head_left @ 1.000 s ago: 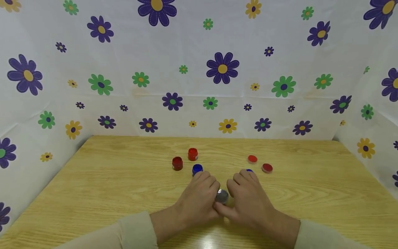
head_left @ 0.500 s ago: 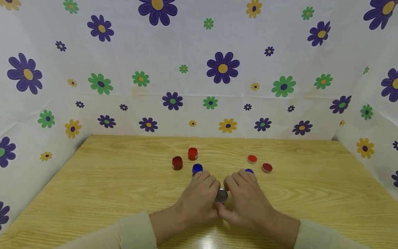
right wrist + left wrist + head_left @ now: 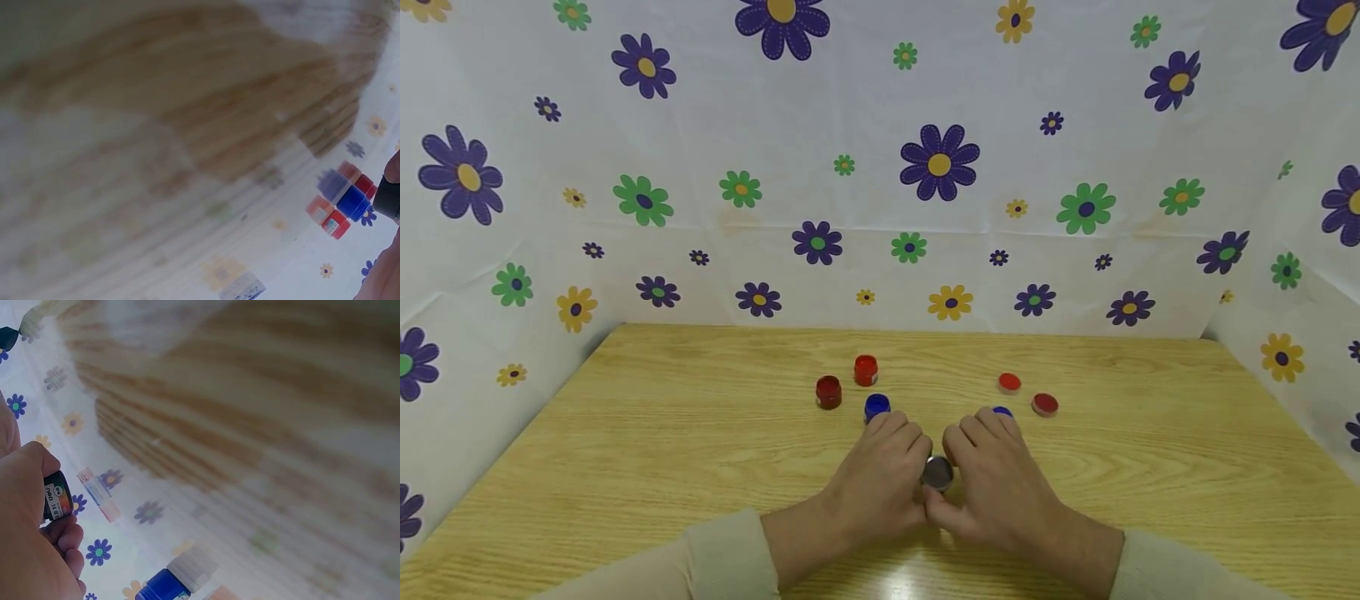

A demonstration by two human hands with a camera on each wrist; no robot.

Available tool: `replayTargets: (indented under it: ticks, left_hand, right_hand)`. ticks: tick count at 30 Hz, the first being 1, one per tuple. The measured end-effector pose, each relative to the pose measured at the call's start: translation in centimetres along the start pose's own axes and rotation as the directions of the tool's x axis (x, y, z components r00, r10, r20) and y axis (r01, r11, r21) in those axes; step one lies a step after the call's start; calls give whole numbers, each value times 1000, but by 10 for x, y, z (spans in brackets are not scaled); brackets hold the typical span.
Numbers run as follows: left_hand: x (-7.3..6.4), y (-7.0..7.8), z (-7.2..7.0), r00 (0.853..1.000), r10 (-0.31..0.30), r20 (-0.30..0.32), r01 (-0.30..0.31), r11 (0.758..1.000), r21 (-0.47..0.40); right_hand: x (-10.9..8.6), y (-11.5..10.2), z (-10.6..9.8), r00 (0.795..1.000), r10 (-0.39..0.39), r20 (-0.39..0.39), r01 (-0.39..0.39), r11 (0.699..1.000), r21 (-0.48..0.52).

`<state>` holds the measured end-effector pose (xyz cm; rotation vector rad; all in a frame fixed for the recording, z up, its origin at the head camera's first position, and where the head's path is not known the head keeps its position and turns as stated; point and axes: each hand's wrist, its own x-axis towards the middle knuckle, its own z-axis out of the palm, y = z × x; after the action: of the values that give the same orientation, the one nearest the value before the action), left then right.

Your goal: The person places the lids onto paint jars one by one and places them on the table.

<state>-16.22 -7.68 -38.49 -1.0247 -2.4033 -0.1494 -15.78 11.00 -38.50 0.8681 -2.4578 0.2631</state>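
Note:
Between both hands, low in the middle of the head view, is a small paint jar (image 3: 937,473) with a round grey top. My left hand (image 3: 883,475) curls round its left side; in the left wrist view the jar (image 3: 57,496) looks black with a printed label. My right hand (image 3: 996,479) pinches the jar's lid from the right, thumb at the near side and curled fingers at the far side. The right wrist view shows the dark jar (image 3: 387,199) at its right edge. Fingers hide much of the jar.
Beyond the left hand stand three uncapped jars: dark red (image 3: 828,392), bright red (image 3: 866,371) and blue (image 3: 877,407). Past the right hand lie a bright red lid (image 3: 1009,383), a dark red lid (image 3: 1045,405) and a partly hidden blue lid (image 3: 1002,412). Flowered cloth (image 3: 865,192) encloses the wooden table (image 3: 685,433).
The right hand's fingers have shifted slightly at the jar's top, and its thumb moved a little. The top's bright glint has turned to even grey. The left hand stays in place.

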Motion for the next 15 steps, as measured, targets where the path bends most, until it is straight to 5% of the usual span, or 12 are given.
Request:
replayTargets:
  ticks: [15]
  left_hand:
    - [1,3,2,999,43,26,-44,999,19]
  right_hand:
    - [0,1,0,1000,7,9,-7,1000,-4]
